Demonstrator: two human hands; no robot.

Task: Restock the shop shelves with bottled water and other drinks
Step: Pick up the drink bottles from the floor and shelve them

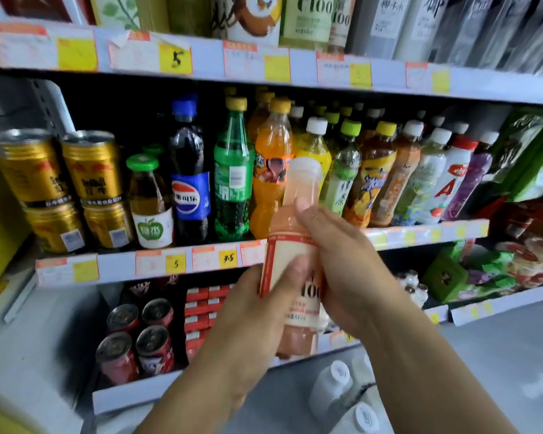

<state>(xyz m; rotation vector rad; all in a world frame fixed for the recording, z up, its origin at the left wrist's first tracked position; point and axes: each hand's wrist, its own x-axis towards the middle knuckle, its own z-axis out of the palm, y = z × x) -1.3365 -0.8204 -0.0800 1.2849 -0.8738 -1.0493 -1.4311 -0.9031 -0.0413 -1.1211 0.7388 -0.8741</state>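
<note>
pink bottle [295, 245] in both hands

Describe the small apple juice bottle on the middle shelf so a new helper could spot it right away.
Look at the middle shelf, at its left part. Just right of the stacked gold cans and left of the tall dark cola bottle stands the apple juice bottle. It is much shorter than the bottles to its right, with a wide green cap and a green apple on its white label.

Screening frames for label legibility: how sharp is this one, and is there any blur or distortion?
Head view: wide-angle bend curves the shelf edges; motion blur smears the price tags and the pink bottle held in the left hand and right hand; mid-shelf labels stay partly legible.
</note>
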